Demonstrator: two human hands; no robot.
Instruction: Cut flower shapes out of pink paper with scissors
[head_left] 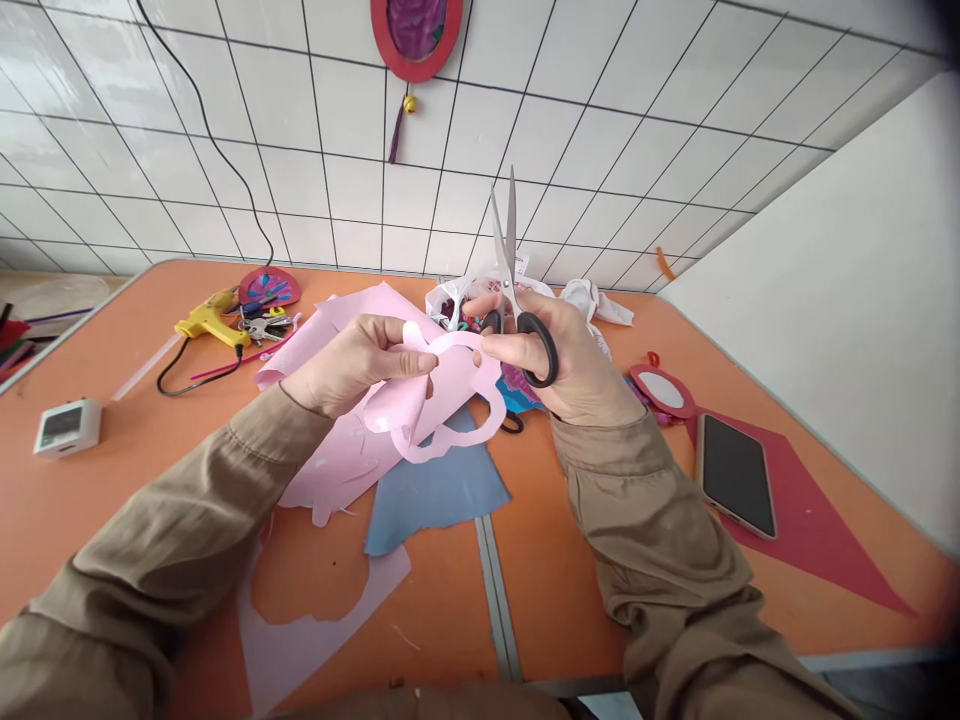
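Observation:
Pinched between thumb and fingers of my left hand (375, 362) is a pink cut-out sheet (450, 437), thin like paper or foam, with a wavy ring-shaped edge that curls. My right hand (574, 350) holds scissors (508, 240) with black handles, blades slightly parted and pointing up. The fingertips of that hand also touch the far edge of the pink cut-out. Below it on the table lie a larger pink sheet (337, 470) and a blue-grey piece (442, 490). Another pale pink scrap (315, 640) with a curved cut edge rests near the front.
On the left are a yellow glue gun (214, 320) with its cord, keys (268, 325) and a small white device (67, 428). To the right, a phone (736, 475) lies on a red sheet (817, 520), beside a small oval mirror (664, 390). White plastic bags (596, 300) sit by the tiled wall.

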